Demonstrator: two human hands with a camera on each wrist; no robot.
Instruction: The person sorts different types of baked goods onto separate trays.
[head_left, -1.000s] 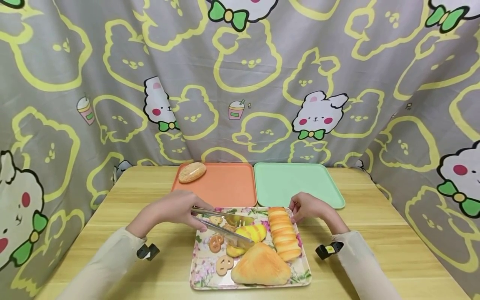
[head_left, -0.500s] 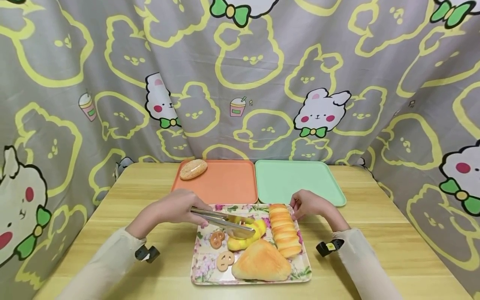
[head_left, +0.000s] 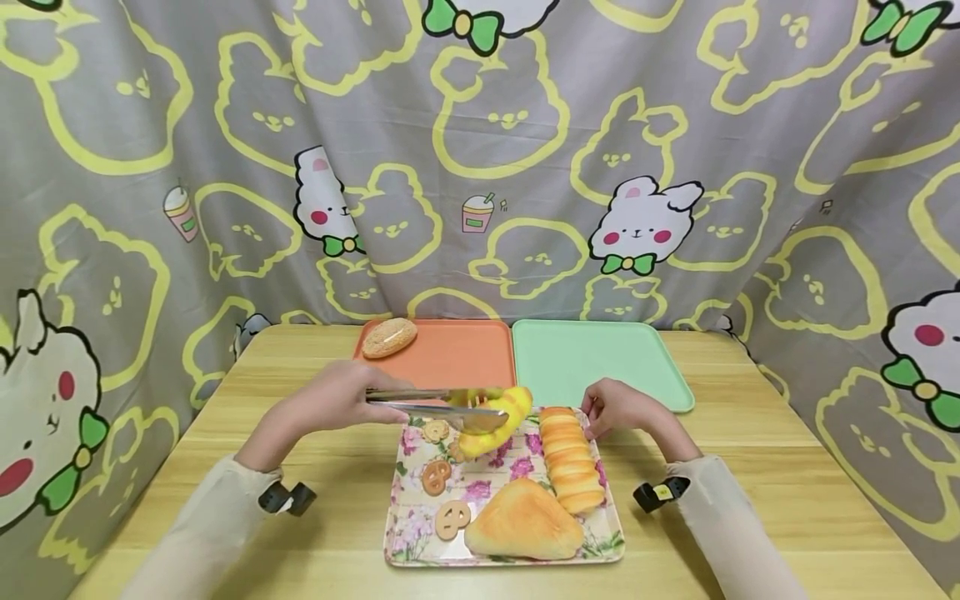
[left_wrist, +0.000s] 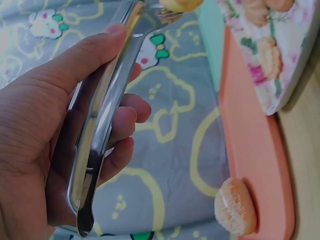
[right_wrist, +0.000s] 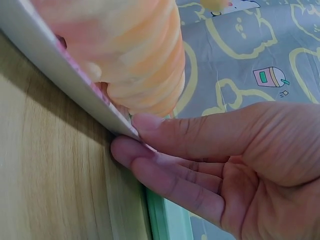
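Note:
My left hand (head_left: 341, 402) grips metal tongs (left_wrist: 102, 115), its fingers curled round the arms. Between the tong tips is a yellow bread roll with orange stripes (head_left: 515, 406), lifted over the back part of the floral tray (head_left: 420, 546). My right hand (right_wrist: 200, 160) pinches that tray's rim at its far right corner, thumb above and fingers below. On the tray lie a long ridged bread (head_left: 572, 462) beside the right hand, a triangular golden bread (head_left: 525, 525) at the front, and several small cookies (head_left: 452, 520) along the left.
Behind the floral tray an orange tray (head_left: 468, 350) and a green tray (head_left: 592, 358) stand side by side on the wooden table (head_left: 750, 467). A sesame-coated oval bun (head_left: 389, 338) sits at the orange tray's back left corner. A patterned curtain (head_left: 525, 192) hangs behind.
The tongs have closed on the yellow roll and raised it from the floral tray, moving away from me. My right hand has stayed at the tray's corner.

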